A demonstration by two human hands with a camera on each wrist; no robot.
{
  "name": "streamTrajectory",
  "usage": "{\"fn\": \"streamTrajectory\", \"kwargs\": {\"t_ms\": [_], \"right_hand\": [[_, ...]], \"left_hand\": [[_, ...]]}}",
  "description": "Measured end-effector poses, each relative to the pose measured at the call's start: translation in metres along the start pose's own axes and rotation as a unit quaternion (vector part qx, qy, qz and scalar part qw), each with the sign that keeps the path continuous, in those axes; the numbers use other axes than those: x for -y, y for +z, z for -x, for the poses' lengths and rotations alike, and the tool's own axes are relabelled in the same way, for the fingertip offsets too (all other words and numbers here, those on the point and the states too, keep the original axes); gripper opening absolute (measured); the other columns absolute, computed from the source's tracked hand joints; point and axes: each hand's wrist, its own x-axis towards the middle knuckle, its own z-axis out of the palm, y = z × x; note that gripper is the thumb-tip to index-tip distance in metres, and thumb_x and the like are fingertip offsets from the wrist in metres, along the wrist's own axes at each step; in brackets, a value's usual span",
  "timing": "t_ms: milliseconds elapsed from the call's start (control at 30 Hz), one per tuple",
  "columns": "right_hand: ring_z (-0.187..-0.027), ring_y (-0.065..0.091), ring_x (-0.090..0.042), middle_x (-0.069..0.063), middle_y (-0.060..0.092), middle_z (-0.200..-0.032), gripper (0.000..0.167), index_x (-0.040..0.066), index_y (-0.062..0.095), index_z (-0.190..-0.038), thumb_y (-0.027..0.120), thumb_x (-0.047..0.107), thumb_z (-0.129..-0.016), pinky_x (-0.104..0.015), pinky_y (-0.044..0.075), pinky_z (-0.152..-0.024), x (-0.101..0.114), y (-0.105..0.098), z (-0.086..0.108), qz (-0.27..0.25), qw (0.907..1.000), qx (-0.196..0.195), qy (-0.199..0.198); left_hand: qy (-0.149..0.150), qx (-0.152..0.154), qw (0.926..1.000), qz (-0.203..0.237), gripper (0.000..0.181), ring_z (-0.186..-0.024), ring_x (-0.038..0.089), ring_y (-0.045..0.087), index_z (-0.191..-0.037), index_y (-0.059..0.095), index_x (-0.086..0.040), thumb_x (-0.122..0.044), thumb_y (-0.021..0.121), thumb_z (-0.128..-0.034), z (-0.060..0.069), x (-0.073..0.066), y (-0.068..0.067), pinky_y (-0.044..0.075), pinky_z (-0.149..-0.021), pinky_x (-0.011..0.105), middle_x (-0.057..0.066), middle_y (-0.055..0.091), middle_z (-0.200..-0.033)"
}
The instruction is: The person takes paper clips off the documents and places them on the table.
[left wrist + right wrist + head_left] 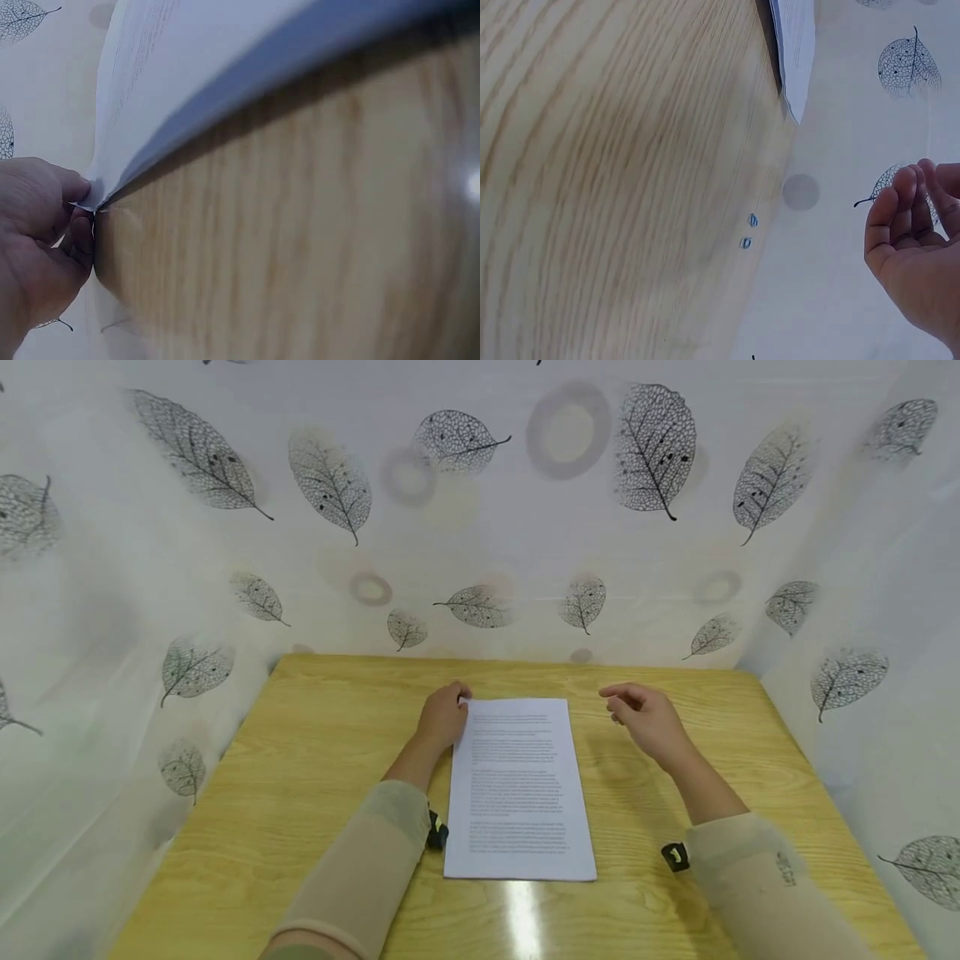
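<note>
A stack of printed paper [517,793] lies upright in front of me on the wooden table, its top sheet covered with lines of text. My left hand [444,717] pinches its upper left corner. In the left wrist view, the left hand [45,232] has the corner of the paper stack [195,60] between thumb and fingers, and the near edge looks slightly lifted. To the right of the stack, my right hand [648,722] hovers above the table with loosely bent fingers. Nothing is in the right hand [922,240], which stands apart from the paper's corner [799,67].
The wooden table [300,793] has a light grain and a bright reflection near the front. Pale cloth [510,527] printed with leaves hangs behind it and at both sides. Two small blue marks [748,231] show on the tabletop in the right wrist view.
</note>
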Motion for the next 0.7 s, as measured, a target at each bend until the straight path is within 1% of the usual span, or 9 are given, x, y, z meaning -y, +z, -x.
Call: {"fn": "streamTrajectory", "kwargs": {"t_ms": [133,200,267,333,400,467,600,700], "right_hand": [[-0.120,0.067,-0.036,-0.025,0.067,-0.137,0.035,0.009,0.067,-0.143,0.052,0.027,-0.116,-0.049,0.057,-0.103,0.005,0.003,0.004,0.005,1.0000,0.004,0.005],[-0.121,0.067,-0.036,-0.025,0.067,-0.139,0.036,0.009,0.067,-0.143,0.052,0.027,-0.116,-0.055,0.055,-0.105,0.009,0.004,0.005,0.007,1.0000,0.005,0.003],[-0.120,0.067,-0.036,-0.025,0.067,-0.138,0.035,0.009,0.067,-0.142,0.052,0.027,-0.116,-0.056,0.054,-0.106,0.012,0.004,0.005,0.010,0.9999,0.005,0.001],[-0.121,0.067,-0.037,-0.025,0.067,-0.137,0.035,0.009,0.067,-0.142,0.052,0.027,-0.116,-0.057,0.054,-0.106,0.014,0.004,0.005,0.011,0.9999,0.007,0.001],[-0.120,0.067,-0.036,-0.025,0.068,-0.136,0.034,0.009,0.068,-0.141,0.052,0.026,-0.116,-0.056,0.055,-0.106,0.014,0.005,0.004,0.010,0.9999,0.008,0.000],[-0.119,0.067,-0.037,-0.026,0.067,-0.135,0.033,0.009,0.068,-0.140,0.053,0.026,-0.116,-0.054,0.056,-0.105,0.012,0.007,0.005,0.007,0.9999,0.008,-0.001],[-0.116,0.065,-0.037,-0.025,0.067,-0.133,0.031,0.010,0.069,-0.138,0.054,0.025,-0.115,-0.049,0.058,-0.100,0.009,0.010,0.006,0.005,0.9999,0.008,0.006],[-0.116,0.064,-0.037,-0.023,0.068,-0.133,0.032,0.009,0.069,-0.138,0.054,0.027,-0.115,-0.046,0.058,-0.097,0.009,0.013,0.007,0.009,0.9998,0.017,0.008]], "left_hand": [[-0.003,0.009,0.9999,-0.012,0.024,-0.128,0.034,0.067,-0.131,0.070,-0.011,-0.011,0.059,-0.1096,-0.001,0.002,0.003,0.054,-0.113,0.046,0.016,0.069,-0.133],[-0.011,0.009,0.9998,-0.014,0.024,-0.126,0.035,0.067,-0.130,0.070,-0.012,-0.011,0.060,-0.1092,0.000,0.000,0.003,0.055,-0.111,0.045,0.017,0.064,-0.136],[-0.015,0.004,0.9997,-0.018,0.021,-0.121,0.033,0.066,-0.126,0.072,-0.013,-0.010,0.059,-0.1091,0.001,-0.002,0.002,0.056,-0.108,0.044,0.017,0.060,-0.134],[-0.014,0.003,0.9994,-0.031,0.019,-0.114,0.031,0.066,-0.120,0.073,-0.013,-0.010,0.057,-0.1098,0.002,-0.005,0.000,0.057,-0.104,0.043,0.016,0.059,-0.130],[-0.006,0.003,0.9988,-0.049,0.020,-0.108,0.029,0.064,-0.114,0.074,-0.013,-0.010,0.054,-0.1107,0.004,-0.008,-0.001,0.056,-0.101,0.043,0.015,0.060,-0.125],[-0.002,0.015,0.9978,-0.065,0.023,-0.104,0.029,0.063,-0.112,0.073,-0.012,-0.011,0.050,-0.1113,0.004,-0.011,-0.002,0.055,-0.099,0.043,0.014,0.062,-0.121],[-0.003,0.047,0.9948,-0.091,0.027,-0.109,0.030,0.064,-0.123,0.070,-0.011,-0.011,0.046,-0.1108,0.007,-0.015,-0.003,0.056,-0.103,0.043,0.015,0.062,-0.126],[0.008,0.070,0.9894,-0.127,0.033,-0.120,0.033,0.064,-0.133,0.067,-0.011,-0.010,0.045,-0.1095,0.011,-0.020,-0.004,0.054,-0.110,0.044,0.018,0.062,-0.133]]}}
